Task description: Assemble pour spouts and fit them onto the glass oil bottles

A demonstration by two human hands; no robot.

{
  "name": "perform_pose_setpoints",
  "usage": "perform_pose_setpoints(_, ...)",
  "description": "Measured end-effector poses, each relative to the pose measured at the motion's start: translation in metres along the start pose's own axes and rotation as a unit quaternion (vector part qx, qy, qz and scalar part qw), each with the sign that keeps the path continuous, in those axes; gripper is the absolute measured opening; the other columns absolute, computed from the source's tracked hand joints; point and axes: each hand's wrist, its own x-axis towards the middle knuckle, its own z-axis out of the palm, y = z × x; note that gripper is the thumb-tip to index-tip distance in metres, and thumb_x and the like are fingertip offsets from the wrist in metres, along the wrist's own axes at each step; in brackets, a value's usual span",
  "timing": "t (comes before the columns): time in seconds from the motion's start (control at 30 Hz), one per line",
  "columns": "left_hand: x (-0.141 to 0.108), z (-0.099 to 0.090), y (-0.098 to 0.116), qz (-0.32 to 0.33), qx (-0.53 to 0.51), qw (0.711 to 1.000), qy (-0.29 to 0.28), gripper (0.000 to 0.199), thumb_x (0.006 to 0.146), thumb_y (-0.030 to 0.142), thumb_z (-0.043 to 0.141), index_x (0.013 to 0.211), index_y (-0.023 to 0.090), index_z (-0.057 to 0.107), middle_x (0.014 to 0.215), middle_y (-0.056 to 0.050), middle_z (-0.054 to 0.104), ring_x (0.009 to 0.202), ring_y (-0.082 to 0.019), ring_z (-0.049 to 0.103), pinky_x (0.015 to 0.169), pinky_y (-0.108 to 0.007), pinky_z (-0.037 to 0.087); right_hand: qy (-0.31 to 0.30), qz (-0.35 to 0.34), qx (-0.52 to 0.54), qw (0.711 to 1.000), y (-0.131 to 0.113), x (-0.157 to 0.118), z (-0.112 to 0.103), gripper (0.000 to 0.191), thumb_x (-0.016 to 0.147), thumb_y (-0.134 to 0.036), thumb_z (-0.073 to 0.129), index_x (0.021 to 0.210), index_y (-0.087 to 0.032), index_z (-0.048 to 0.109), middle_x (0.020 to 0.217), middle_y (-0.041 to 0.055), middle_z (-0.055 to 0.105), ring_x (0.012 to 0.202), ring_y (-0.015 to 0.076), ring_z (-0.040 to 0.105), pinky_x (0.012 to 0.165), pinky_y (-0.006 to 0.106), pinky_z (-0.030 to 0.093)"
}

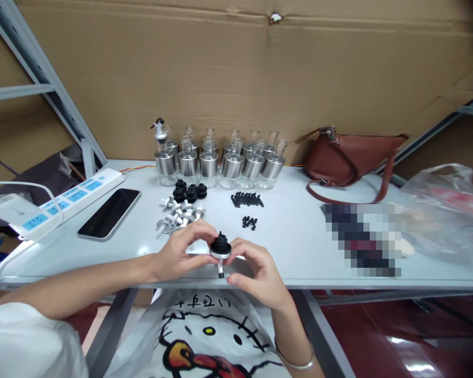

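Near the front edge of the table I hold a bottle pourer (220, 247), its black ribbed stopper up and its silver spout with a black tip pointing down. My left hand (185, 249) pinches its rim from the left. From the right, the fingers of my right hand (256, 268) are curled against the rim, with the thumb apart below. Just beyond lie a pile of silver spout pieces (181, 214), a group of black ribbed stoppers (189, 192), a row of small black levers (247, 199) and several tiny black caps (249, 222).
Behind stand rows of glass bottles with metal bands (232, 164); the front left one carries a pourer (160, 131). On the left are a phone (110, 214) and a power strip (71, 202). A brown handbag (347, 157) and a plastic bag (449, 210) lie right, beside a blurred-out patch.
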Motion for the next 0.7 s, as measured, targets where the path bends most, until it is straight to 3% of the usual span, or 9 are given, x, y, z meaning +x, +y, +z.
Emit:
perform_pose_setpoints(0.07, -0.0018, 0.0006, -0.0002, -0.029, -0.023, 0.999, 0.000, 0.031, 0.086, 0.025, 0.068, 0.113, 0.020, 0.054, 0.097, -0.006, 0.061, 0.086, -0.014, 0.065, 0.077, -0.026, 0.058, 0.031, -0.021, -0.016, 0.999, -0.0003, 0.0001, 0.0001, 0.010, 0.080, -0.023, 0.068, 0.085, -0.024, 0.060, 0.084, 0.0019, 0.059, 0.079, 0.0169, 0.059, 0.076, 0.032, 0.049)
perform_pose_setpoints(0.13, -0.0030, 0.0009, 0.0005, -0.039, -0.032, 0.999, -0.012, 0.031, 0.085, 0.023, 0.070, 0.112, 0.019, 0.054, 0.097, -0.006, 0.061, 0.086, -0.014, 0.065, 0.078, -0.026, 0.058, 0.054, -0.032, -0.020, 0.998, 0.0004, -0.0002, 0.0009, 0.026, 0.076, -0.013, 0.065, 0.096, -0.026, 0.056, 0.093, 0.0012, 0.055, 0.083, 0.0159, 0.057, 0.078, 0.030, 0.048)
perform_pose_setpoints(0.23, -0.0030, 0.0009, 0.0023, -0.030, -0.027, 0.998, -0.052, 0.029, 0.085, 0.022, 0.070, 0.110, 0.019, 0.055, 0.097, -0.006, 0.063, 0.086, -0.014, 0.066, 0.079, -0.026, 0.057, 0.040, -0.039, -0.029, 0.998, 0.0021, -0.0016, 0.0022, 0.042, 0.071, -0.005, 0.062, 0.106, -0.028, 0.052, 0.100, 0.0019, 0.053, 0.090, 0.0164, 0.056, 0.082, 0.030, 0.047)
perform_pose_setpoints(0.7, -0.0029, -0.0016, 0.0018, -0.042, 0.007, 0.992, -0.123, 0.030, 0.086, 0.033, 0.068, 0.106, 0.020, 0.050, 0.094, -0.005, 0.064, 0.083, -0.015, 0.062, 0.076, -0.027, 0.051, 0.016, -0.013, -0.030, 0.999, 0.0030, -0.0039, 0.0019, 0.035, 0.067, -0.005, 0.061, 0.096, -0.023, 0.053, 0.092, 0.0024, 0.061, 0.085, 0.0168, 0.061, 0.081, 0.030, 0.050)
